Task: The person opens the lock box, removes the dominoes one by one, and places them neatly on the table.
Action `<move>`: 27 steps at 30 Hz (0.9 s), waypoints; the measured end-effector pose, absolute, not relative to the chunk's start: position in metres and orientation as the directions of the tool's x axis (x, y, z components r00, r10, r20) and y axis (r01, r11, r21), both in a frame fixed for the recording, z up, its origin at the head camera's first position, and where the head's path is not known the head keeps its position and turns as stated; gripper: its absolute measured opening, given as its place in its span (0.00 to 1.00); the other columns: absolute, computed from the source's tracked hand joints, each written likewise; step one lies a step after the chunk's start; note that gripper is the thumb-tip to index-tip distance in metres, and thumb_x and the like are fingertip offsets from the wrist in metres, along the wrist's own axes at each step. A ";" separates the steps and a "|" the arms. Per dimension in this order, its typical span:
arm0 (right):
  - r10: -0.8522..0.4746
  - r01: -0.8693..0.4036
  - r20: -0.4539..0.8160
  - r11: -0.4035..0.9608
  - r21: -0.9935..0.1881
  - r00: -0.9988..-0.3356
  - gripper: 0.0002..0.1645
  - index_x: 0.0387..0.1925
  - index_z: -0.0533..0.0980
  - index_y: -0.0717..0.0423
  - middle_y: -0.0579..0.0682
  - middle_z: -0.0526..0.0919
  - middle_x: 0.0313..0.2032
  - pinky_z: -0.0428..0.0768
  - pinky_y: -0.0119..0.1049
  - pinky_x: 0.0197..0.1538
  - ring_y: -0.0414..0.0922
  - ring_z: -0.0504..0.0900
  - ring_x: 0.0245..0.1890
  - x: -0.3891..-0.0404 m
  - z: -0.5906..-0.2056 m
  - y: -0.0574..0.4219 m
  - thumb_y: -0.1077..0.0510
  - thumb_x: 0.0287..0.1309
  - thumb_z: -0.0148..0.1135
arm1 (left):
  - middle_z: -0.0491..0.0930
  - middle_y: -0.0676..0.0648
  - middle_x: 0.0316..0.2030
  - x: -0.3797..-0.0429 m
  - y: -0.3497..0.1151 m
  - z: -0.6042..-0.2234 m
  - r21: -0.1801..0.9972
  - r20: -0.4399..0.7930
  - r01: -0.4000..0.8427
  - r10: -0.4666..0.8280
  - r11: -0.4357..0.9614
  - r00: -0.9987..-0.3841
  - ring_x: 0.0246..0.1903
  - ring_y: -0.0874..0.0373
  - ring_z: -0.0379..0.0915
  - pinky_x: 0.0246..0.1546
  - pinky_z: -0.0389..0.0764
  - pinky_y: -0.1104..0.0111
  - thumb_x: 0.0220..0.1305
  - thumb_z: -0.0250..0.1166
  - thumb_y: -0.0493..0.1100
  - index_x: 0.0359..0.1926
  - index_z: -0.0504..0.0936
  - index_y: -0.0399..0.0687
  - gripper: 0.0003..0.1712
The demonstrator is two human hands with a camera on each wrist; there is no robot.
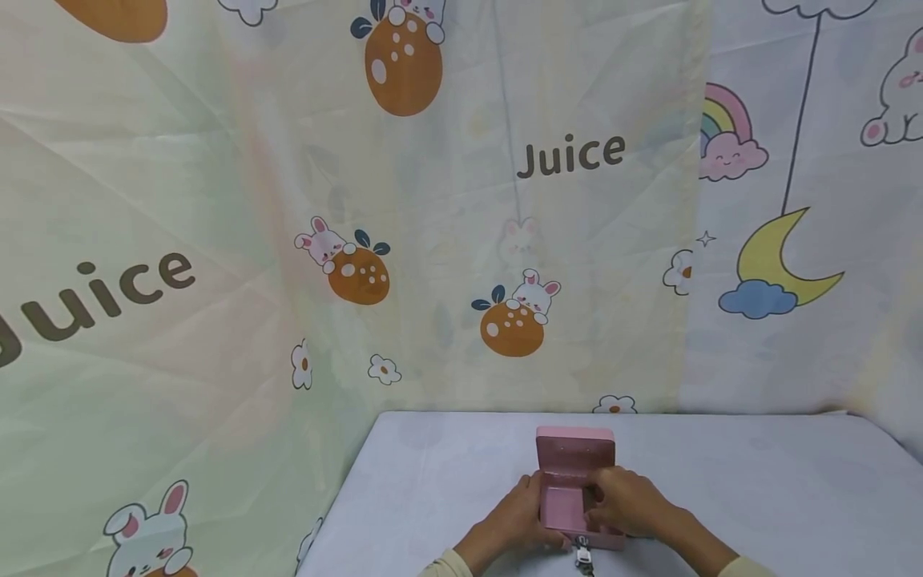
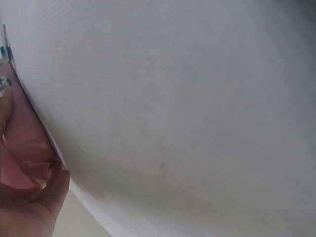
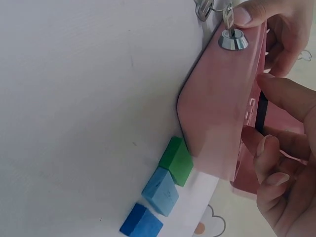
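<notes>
A pink metal box [image 1: 562, 506] stands on the white table with its lid [image 1: 575, 453] raised. My left hand [image 1: 521, 513] grips the box's left side, its thumb along the front near the lock. A silver lock [image 3: 233, 40] with a key [image 3: 228, 19] in it sits on the front wall, and another key hangs from the ring. My right hand [image 1: 626, 501] reaches into the right half of the box. There its thumb and finger pinch a thin black strip [image 3: 262, 112], whose kind I cannot tell.
Beside the box's right side, a green block [image 3: 176, 160], a light blue block [image 3: 161, 191] and a dark blue block [image 3: 141, 220] lie in a row on the table [image 1: 757, 489]. A printed curtain [image 1: 447, 200] hangs behind the table and along its left side.
</notes>
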State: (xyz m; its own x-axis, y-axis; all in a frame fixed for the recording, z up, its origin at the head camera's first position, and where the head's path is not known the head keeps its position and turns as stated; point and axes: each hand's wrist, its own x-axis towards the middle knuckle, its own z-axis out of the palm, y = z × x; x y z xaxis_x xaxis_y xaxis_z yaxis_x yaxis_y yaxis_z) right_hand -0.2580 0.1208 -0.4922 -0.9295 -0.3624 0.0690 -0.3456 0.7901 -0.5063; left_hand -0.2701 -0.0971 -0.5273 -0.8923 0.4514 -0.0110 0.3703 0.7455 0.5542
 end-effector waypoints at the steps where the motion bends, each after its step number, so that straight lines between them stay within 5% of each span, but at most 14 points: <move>1: -0.361 -0.346 0.071 0.793 -0.502 -0.930 0.19 0.38 0.82 0.52 0.41 0.73 0.23 0.68 0.33 0.28 0.39 0.69 0.25 -0.258 -0.492 0.122 0.58 0.41 0.80 | 0.73 0.57 0.50 -0.270 -0.097 -0.527 0.551 -0.008 0.374 0.453 0.746 -0.892 0.44 0.70 0.68 0.54 0.77 0.68 0.39 0.84 0.56 0.70 0.63 0.57 0.58; 27: -0.309 -0.280 0.023 0.825 -0.492 -0.951 0.21 0.40 0.83 0.53 0.38 0.77 0.24 0.75 0.37 0.35 0.39 0.72 0.29 -0.251 -0.481 0.141 0.56 0.42 0.81 | 0.73 0.59 0.50 -0.274 -0.096 -0.534 0.548 -0.022 0.356 0.439 0.757 -0.898 0.45 0.70 0.69 0.57 0.77 0.65 0.38 0.84 0.58 0.72 0.61 0.61 0.60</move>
State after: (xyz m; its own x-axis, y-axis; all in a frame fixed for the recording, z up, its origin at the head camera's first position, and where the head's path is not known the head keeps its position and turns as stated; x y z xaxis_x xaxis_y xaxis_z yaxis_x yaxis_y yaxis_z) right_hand -0.2515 0.1411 -0.4813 -0.9508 -0.3088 0.0230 -0.2798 0.8247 -0.4916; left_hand -0.2742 -0.0960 -0.5341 -0.8982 0.4390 -0.0223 0.3562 0.7567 0.5482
